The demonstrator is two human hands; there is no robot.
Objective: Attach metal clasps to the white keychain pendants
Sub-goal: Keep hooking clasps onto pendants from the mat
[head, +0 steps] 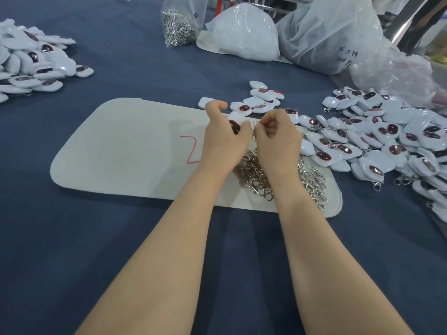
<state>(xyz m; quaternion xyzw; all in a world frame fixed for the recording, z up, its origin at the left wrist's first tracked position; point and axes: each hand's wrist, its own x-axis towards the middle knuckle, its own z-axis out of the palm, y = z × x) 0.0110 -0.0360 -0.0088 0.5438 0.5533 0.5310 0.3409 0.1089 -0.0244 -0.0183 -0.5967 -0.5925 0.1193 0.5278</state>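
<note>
The left hand [225, 134] has its grip curled round one white pendant [235, 122], whose dark oval face shows between thumb and fingers; the forefinger lifts hooked above it. The right hand [275, 134] keeps its grip pinched at thumb and forefinger tip on a metal clasp [254, 131], the other fingers tucked in. The clasp hangs in the narrow gap between the hands, right at the pendant's edge. Whether the two are joined I cannot tell.

Both hands hover over the right part of a pale mat [121, 153], near its far edge. Under the wrists a heap of loose clasps [256, 175] lies on the mat and spreads to its right rim and near corner. A red mark [189, 149] sits just left of the left hand, and beyond it the mat shows plain felt out to its rounded left edge.

A large pile of pendants [387, 141] crowds the mat's right edge and runs off to the right. A small cluster [261, 100] lies just past the fingers. Well apart, across open blue cloth on the desk [72, 238], another pile [31, 61] sits far left. At the far edge stand a clear bag of clasps [180, 25] and white plastic bags [244, 32]
</note>
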